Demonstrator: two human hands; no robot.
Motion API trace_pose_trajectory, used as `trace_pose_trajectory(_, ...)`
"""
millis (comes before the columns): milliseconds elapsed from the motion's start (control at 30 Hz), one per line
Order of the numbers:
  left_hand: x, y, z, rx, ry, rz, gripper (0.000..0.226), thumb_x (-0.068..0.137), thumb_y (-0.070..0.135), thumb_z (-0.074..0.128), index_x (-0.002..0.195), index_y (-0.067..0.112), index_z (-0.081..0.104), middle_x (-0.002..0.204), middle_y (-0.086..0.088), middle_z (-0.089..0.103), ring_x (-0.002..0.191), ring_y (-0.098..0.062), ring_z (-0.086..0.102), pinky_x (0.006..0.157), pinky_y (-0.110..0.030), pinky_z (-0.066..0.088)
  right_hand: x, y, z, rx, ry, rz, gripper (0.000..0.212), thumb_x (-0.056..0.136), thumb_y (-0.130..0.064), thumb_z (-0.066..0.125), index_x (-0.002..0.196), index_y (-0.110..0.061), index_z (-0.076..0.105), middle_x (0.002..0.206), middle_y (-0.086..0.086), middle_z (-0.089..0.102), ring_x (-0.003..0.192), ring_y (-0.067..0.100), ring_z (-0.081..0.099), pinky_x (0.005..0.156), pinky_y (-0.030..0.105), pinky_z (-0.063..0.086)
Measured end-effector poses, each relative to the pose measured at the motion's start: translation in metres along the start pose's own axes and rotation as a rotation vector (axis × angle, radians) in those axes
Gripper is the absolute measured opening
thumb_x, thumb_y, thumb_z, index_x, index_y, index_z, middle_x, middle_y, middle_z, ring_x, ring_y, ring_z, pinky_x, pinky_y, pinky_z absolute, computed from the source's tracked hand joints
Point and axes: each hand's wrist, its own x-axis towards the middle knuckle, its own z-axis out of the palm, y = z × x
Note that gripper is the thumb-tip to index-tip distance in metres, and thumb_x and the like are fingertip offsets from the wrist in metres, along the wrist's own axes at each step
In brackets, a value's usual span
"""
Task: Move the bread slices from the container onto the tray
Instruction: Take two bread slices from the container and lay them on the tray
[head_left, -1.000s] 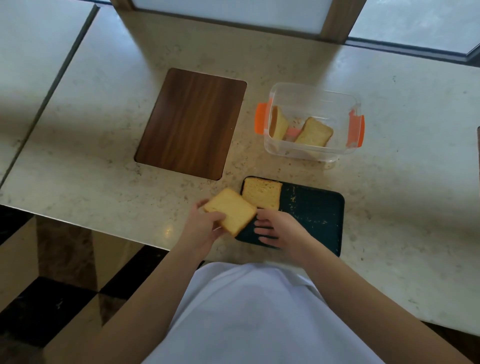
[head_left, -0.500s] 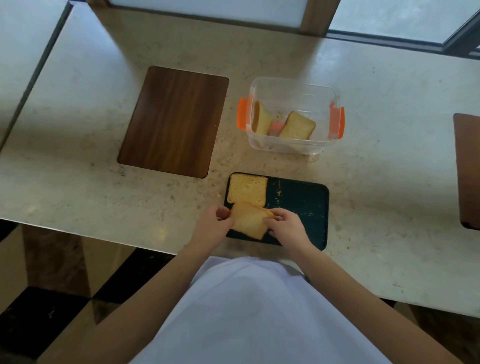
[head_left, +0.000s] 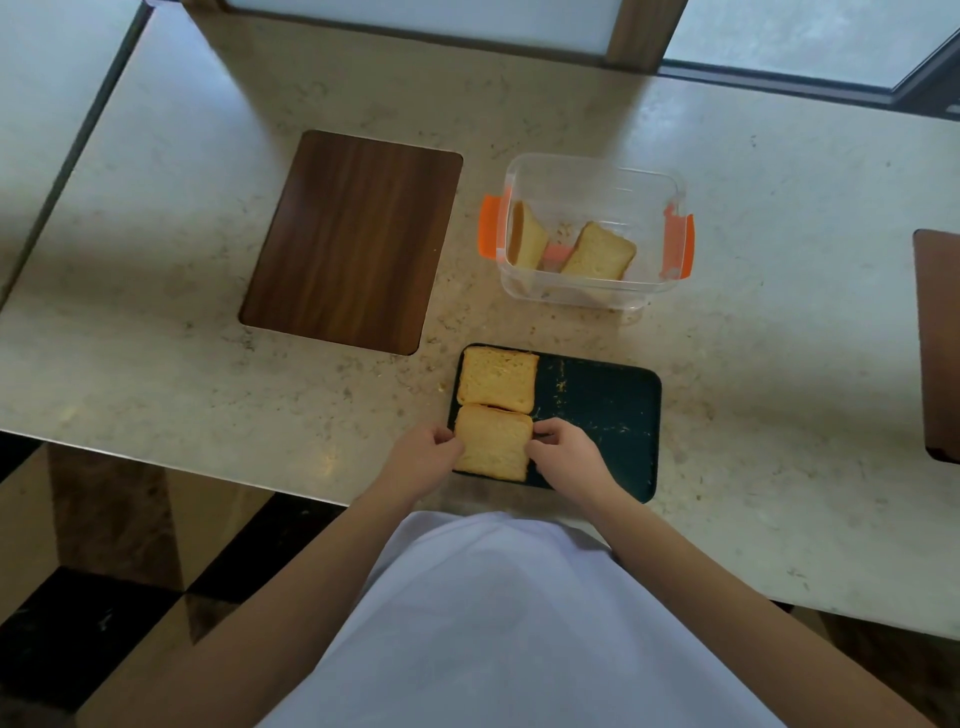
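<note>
Now both hands, left hand (head_left: 423, 460) and right hand (head_left: 563, 457), seemingly pinch the near slice (head_left: 492, 441) flat on the tray (head_left: 602, 415).

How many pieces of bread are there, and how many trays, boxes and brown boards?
Bread slices: 4 (near tray slice, far tray slice, left container slice, right container slice)
Tray: 1
Container: 1
Brown boards: 2 (left board, right board)
Total: 8
</note>
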Motion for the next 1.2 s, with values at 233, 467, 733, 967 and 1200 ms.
trace_pose_trajectory(233, -0.001, 0.009, 0.005, 0.183, 0.027, 0.156, 0.043, 0.089, 0.029, 0.055, 0.13, 0.019, 0.051, 0.076, 0.004, 0.059, 0.068, -0.013, 0.057, 0.056, -0.032, 0.039, 0.002, -0.001, 0.002, -0.05, 0.017, 0.005, 0.032, 0.09, -0.023, 0.061, 0.121, -0.02, 0.056, 0.095, -0.007, 0.063, 0.076, 0.004, 0.057, 0.064, 0.022, 0.049)
trace_pose_trajectory(467, 0.002, 0.014, 0.005, 0.26, 0.089, 0.17, 0.051, 0.088, 0.03, 0.055, 0.136, 0.012, 0.05, 0.128, -0.013, 0.051, 0.105, -0.029, 0.056, 0.091, -0.044, 0.049, 0.005, 0.0, 0.001, -0.068, -0.028, 0.0, 0.043, 0.089, -0.022, 0.063, 0.131, -0.016, 0.058, 0.115, -0.001, 0.065, 0.098, 0.014, 0.062, 0.08, 0.029, 0.055)
trace_pose_trajectory(733, 0.004, 0.013, 0.003, 0.026, 0.015, 0.043, 0.067, 0.083, 0.033, 0.059, 0.143, 0.009, 0.042, 0.123, -0.01, 0.06, 0.104, -0.022, 0.059, 0.083, -0.037, 0.049, 0.007, 0.001, -0.001, -0.043, -0.067, 0.042, 0.038, 0.085, -0.025, 0.066, 0.123, -0.02, 0.058, 0.106, 0.0, 0.066, 0.093, 0.021, 0.068, 0.088, 0.047, 0.058)
trace_pose_trajectory(967, 0.004, 0.011, 0.01, 0.058, 0.018, 0.045, 0.062, 0.083, 0.031, 0.059, 0.138, 0.009, 0.045, 0.098, 0.002, 0.057, 0.083, -0.006, 0.054, 0.061, -0.026, 0.041, 0.006, 0.002, 0.0, -0.042, -0.076, 0.04, 0.037, 0.084, -0.024, 0.066, 0.12, -0.021, 0.059, 0.1, -0.004, 0.067, 0.09, 0.017, 0.067, 0.087, 0.042, 0.059)
trace_pose_trajectory(1200, 0.011, 0.036, -0.012, 0.289, -0.015, 0.136, 0.018, 0.09, 0.032, 0.055, 0.1, 0.019, 0.048, 0.083, 0.003, 0.052, 0.076, -0.015, 0.052, 0.069, -0.038, 0.045, 0.014, -0.008, -0.014, -0.113, -0.156, 0.042, 0.016, 0.086, -0.033, 0.066, 0.1, -0.027, 0.061, 0.101, 0.002, 0.069, 0.094, 0.019, 0.067, 0.088, 0.044, 0.059)
